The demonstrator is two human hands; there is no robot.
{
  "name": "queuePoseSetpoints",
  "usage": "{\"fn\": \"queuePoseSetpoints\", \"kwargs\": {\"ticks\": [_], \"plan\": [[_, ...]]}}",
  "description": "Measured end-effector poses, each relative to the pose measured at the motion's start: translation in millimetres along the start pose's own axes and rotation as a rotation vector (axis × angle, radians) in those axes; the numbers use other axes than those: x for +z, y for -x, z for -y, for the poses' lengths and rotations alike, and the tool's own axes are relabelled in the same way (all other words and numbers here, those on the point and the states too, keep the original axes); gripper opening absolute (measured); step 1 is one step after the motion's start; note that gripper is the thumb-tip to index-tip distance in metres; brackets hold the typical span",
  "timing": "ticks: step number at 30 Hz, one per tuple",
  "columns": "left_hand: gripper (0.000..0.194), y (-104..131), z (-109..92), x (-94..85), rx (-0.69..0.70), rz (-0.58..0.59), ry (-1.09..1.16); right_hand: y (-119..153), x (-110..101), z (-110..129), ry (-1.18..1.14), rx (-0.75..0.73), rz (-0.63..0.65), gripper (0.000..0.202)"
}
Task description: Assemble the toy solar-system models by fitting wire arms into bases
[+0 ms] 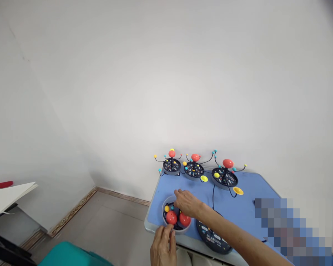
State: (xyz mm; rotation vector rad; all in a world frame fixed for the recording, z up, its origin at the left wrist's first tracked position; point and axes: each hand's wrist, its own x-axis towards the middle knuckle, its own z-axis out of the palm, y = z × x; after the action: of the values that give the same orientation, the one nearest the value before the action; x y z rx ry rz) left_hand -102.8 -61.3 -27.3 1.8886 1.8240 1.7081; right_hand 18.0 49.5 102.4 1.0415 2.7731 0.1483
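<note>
A round clear plastic bowl (163, 218) stands at the near left of the blue table. Two red half-balls or balls (171, 217), a yellow-orange ball (167, 208), small blue balls and dark pieces lie in it. My right hand (187, 203) reaches over the bowl's far side, fingers bent together; whatever they pinch is hidden. At the near rim, my left hand (163, 245) has its fingers stretched forward, fingertips by the red ball. Beneath my right forearm lies a black round base (215, 240) with printed labels, partly covered.
Three solar-system models (172, 166) with red centres and coloured balls on curved arms line the back of the blue table (246, 192) against the wall. A blurred-out patch (288, 232) is at the right. A teal object (72, 255) and white papers (11, 197) are on the left.
</note>
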Motion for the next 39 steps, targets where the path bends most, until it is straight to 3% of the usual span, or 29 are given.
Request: {"fn": "queuePoseSetpoints", "kwargs": {"ticks": [5, 10, 16, 19, 25, 32, 37, 39], "plan": [[0.039, -1, -3, -1.7, -0.072, 0.013, 0.077, 4, -8, -10, -0.052, 0.012, -0.029, 0.026], [0.035, -10, -15, -4.3, -0.212, -0.065, 0.264, 20, -17, -23, -0.207, 0.075, -0.100, 0.028], [0.050, -32, -30, -5.4, -0.555, -0.040, 0.695, 29, -8, 5, -0.450, -0.041, -0.153, 0.024], [0.051, -41, -34, -9.4, -0.667, -0.102, 0.814, 26, -2, 16, -0.493, -0.059, -0.183, 0.026], [0.053, -49, -28, -19.6, -0.733, -0.155, 0.822, 19, 3, 22, -0.304, 0.119, -0.128, 0.024], [0.060, -43, 1, -5.1, -0.814, 0.009, 0.813, 7, 11, 33, -0.113, 0.136, -0.063, 0.019], [0.057, -38, -5, 2.0, -0.739, -0.103, 0.769, -1, 15, 29, -0.055, 0.114, -0.089, 0.015], [0.058, -37, -9, 1.7, -0.730, -0.096, 0.752, -2, 15, 26, -0.043, 0.092, -0.103, 0.011]]}}
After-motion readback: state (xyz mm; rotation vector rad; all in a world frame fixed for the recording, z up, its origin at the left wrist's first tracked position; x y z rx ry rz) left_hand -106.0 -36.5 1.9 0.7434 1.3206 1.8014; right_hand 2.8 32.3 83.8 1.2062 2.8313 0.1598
